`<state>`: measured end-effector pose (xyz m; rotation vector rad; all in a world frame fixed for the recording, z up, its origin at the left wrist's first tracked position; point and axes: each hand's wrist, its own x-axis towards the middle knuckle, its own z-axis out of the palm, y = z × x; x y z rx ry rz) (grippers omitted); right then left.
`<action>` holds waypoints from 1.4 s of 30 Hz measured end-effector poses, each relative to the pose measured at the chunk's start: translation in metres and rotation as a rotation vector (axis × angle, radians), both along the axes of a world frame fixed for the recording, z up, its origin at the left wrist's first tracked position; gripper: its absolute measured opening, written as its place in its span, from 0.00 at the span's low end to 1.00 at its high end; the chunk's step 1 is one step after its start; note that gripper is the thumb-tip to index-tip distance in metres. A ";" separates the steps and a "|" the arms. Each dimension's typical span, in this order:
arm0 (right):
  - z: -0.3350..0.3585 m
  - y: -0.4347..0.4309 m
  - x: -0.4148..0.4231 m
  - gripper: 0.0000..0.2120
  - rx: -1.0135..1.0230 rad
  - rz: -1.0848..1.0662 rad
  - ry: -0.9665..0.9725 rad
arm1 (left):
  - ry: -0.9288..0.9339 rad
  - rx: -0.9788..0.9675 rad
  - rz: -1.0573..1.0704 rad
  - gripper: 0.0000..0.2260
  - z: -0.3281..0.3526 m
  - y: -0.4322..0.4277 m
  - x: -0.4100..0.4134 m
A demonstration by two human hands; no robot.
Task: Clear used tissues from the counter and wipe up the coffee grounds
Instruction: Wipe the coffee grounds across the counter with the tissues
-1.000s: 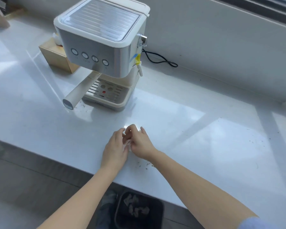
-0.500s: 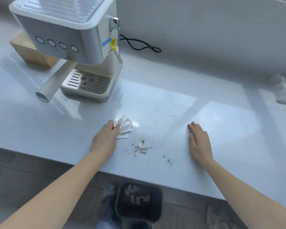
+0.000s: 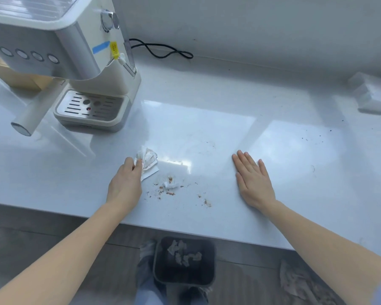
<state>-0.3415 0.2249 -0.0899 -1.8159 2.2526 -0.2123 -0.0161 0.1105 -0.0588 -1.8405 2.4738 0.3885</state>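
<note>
Left hand [image 3: 125,183] pinches stained tissue [image 3: 147,160]; right hand [image 3: 253,180] flat — counter [image 3: 207,128].

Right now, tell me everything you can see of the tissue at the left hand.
The tissue is thin white paper, crumpled into a loose wad with brown stains. One flat corner sticks out toward the near edge. It rests on the counter, its left side pinched by the left hand, beside the spilled grounds.
</note>
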 end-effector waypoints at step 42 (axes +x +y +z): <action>-0.007 0.001 -0.004 0.23 -0.101 0.007 -0.068 | 0.188 0.095 -0.244 0.24 -0.001 0.114 -0.130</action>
